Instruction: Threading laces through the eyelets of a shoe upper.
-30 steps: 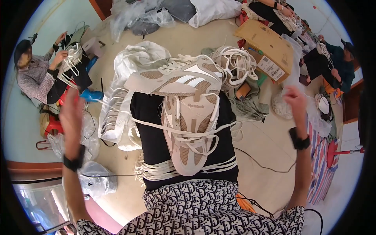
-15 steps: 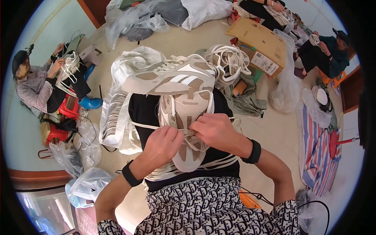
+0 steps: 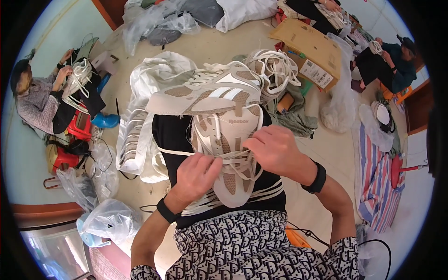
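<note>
While both forearms [image 3: 333, 200] angle inward, the left hand [image 3: 198, 175] and right hand [image 3: 276, 148] pinch pale laces [image 3: 177, 152] over the nearer shoe upper [image 3: 231, 129] on black cloth [image 3: 168, 133]; a cardboard box [image 3: 312, 49] sits on the floor [image 3: 305, 161].

We record a beige shoe [image 3: 231, 129] with brown panels, cream laces [image 3: 234, 162], a black-and-white patterned garment [image 3: 233, 245], and red-white-blue striped sheeting [image 3: 375, 186].

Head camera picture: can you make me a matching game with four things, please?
1. bare left hand
2. bare right hand
3. brown cardboard box
4. red-white-and-blue striped sheet

A. upper right, bearing a white label
B. at the right edge of the lower beige-and-brown shoe
C. far right of the picture
D. at the left edge of that shoe

Pairs: 1-D, 2-B, 3-A, 4-C
</note>
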### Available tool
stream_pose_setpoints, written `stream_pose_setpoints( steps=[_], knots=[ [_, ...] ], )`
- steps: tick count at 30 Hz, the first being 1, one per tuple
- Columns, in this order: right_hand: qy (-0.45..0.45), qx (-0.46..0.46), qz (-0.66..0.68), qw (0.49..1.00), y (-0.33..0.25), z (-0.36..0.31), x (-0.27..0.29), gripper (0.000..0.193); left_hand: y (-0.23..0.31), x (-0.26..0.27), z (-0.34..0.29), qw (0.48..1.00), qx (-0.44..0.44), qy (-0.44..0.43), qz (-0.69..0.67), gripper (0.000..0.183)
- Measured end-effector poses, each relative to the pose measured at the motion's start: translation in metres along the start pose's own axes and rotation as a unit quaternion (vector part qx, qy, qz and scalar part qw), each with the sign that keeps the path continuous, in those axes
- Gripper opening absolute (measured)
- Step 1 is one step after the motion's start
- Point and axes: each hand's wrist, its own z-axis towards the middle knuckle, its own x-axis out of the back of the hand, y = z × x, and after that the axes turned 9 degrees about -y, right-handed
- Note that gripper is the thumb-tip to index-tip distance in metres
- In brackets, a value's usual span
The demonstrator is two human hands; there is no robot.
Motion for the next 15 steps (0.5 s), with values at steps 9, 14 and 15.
stream_pose_setpoints(
  steps=[9,14,15],
  knots=[
    [-0.035,0.01,-0.013,0.999,0.026,-0.012,0.026,0.017,0.009,-0.005,0.002,0.995,0.066,0.03,-0.064,0.032],
    [0.018,-0.03,0.086,0.996,0.038,-0.025,0.009,0.019,0.012,-0.002,0.0,0.987,0.128,0.015,-0.093,0.03],
    [0.004,-0.057,0.089,0.994,0.038,-0.028,0.007,0.019,0.012,0.001,0.0,0.988,0.13,0.008,-0.088,0.03]
  ],
)
